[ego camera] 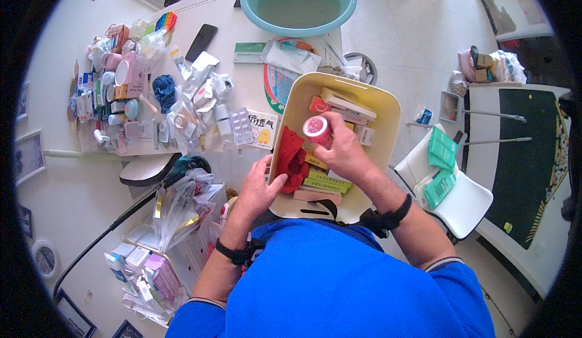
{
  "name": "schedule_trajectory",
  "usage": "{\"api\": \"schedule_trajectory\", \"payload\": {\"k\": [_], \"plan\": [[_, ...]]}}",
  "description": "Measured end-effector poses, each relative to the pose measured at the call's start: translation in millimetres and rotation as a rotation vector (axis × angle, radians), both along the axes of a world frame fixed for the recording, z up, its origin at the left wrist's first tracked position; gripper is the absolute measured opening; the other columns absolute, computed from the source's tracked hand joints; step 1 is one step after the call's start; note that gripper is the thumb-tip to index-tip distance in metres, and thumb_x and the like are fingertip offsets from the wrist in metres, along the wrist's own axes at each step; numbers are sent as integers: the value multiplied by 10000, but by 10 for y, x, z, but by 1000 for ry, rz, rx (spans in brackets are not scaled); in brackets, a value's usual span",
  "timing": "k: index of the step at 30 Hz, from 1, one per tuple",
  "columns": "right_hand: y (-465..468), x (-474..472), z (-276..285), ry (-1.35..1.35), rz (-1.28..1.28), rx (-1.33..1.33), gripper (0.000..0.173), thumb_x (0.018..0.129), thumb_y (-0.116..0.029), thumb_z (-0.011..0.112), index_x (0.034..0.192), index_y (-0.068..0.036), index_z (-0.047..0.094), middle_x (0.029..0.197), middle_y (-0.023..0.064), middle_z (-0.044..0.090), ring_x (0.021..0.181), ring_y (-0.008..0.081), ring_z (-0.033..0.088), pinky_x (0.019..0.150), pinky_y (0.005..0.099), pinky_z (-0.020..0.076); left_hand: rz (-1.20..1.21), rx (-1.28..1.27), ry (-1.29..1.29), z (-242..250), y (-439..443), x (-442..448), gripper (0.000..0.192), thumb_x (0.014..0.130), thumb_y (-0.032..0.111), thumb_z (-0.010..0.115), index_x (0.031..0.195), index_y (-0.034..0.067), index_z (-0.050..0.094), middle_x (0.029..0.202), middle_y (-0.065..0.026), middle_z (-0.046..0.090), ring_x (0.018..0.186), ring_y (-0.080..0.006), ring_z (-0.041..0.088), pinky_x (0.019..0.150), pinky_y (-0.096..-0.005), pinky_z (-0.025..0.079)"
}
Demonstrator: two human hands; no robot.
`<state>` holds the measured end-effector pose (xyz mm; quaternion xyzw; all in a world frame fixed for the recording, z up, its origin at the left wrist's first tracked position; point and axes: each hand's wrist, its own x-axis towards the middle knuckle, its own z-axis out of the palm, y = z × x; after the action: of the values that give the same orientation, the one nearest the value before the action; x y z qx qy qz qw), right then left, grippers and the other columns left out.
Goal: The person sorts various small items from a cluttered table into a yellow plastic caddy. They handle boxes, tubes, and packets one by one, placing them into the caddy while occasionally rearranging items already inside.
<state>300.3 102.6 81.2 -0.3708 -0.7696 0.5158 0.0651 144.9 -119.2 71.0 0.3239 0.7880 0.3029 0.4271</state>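
Observation:
My right hand (343,149) grips a pink-red jar (317,130) with a white rim, held over a cream plastic bin (386,111). My left hand (259,188) rests at the bin's left edge, fingers spread, the thumb close to a red cloth (291,158) inside. The bin holds several medicine boxes: green ones (325,182), a pale pink one (318,196), an orange-red one (319,105) and a white one (350,105). Part of the contents is hidden beneath my right hand and the jar.
A turquoise basin (248,15) of cloudy water stands on the white table (218,13), beside a black phone (201,42). Piled boxes and bottles (122,88) cover its left part; a blister pack (241,126) lies near the bin. Green packets (441,149) lie on a white chair (468,201) at right.

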Motion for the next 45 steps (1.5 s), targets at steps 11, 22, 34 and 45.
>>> {"api": "schedule_trajectory", "payload": {"k": [11, 22, 34, 45], "plan": [[-118, -218, -622, -60, 32, 106, 562, 911, -122, 771, 1385, -25, 484, 1261, 303, 687, 1162, 498, 692, 985, 559, 572, -93, 33, 87, -138, -51, 82, 541, 997, 19, 536, 1534, -25, 490, 1370, -314, 611, 1285, -514, 575, 1115, -524, 488], [-123, -184, -654, -56, 213, 330, 544, 856, -119, 824, 1343, -61, 588, 1233, 228, 671, 1180, 459, 645, 1019, 540, 543, -89, 19, 73, -102, -19, 74, 561, 989, 8, 512, 1545, -37, 452, 1365, -328, 594, 1289, -532, 567, 1113, -537, 486], [272, -592, -546, -80, 431, 939, 406, 789, -162, 744, 1188, -102, 694, 1147, 159, 626, 1072, 366, 603, 967, 478, 501, -95, 63, 147, -140, -25, 111, 486, 997, 1, 517, 1483, 3, 505, 1262, -305, 630, 1176, -518, 608, 1031, -566, 513], [417, -992, -937, -404, 390, 1079, 398, 872, -188, 659, 1229, -27, 736, 1082, 129, 706, 1089, 312, 642, 933, 475, 479, -61, 40, 118, -252, -96, 154, 557, 970, -17, 512, 1526, -14, 473, 1316, -320, 606, 1213, -524, 589, 1076, -558, 502]]}}
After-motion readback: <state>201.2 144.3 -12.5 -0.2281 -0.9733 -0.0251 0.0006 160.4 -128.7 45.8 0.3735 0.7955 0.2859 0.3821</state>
